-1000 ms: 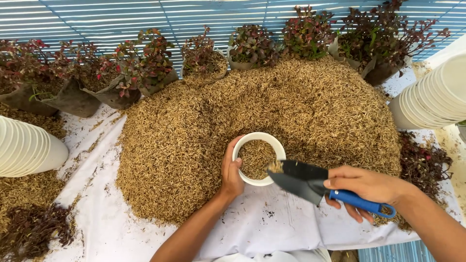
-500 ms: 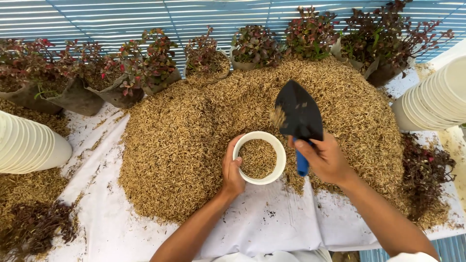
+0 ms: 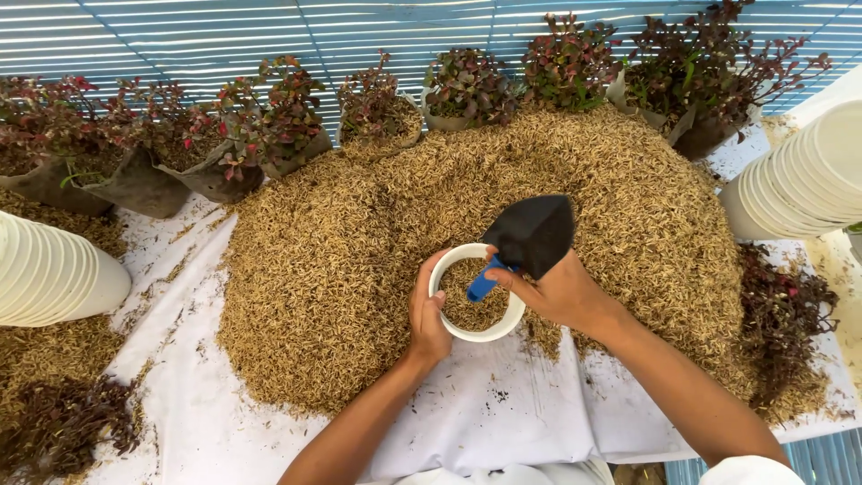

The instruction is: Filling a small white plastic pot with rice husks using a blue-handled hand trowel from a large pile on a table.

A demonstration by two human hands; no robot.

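Where husks (image 3: 359, 242) heap, potted plants (image 3: 467, 85) line the far edge.

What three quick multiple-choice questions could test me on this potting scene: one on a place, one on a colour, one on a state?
1. Where is the white pot?
A. On the husk pile's top
B. At the pile's near edge, on the white sheet
C. Among the plants at the back

2. What colour is the trowel's handle?
A. Blue
B. Red
C. Yellow

3. How full is the pot?
A. Empty
B. Partly filled with husks
C. Heaped over the rim

Answers:
1. B: the pot sits where the husk pile meets the sheet, steadied by the left hand.
2. A: a blue handle shows below the black blade, held by the right hand.
3. B: husks lie inside, below the rim.
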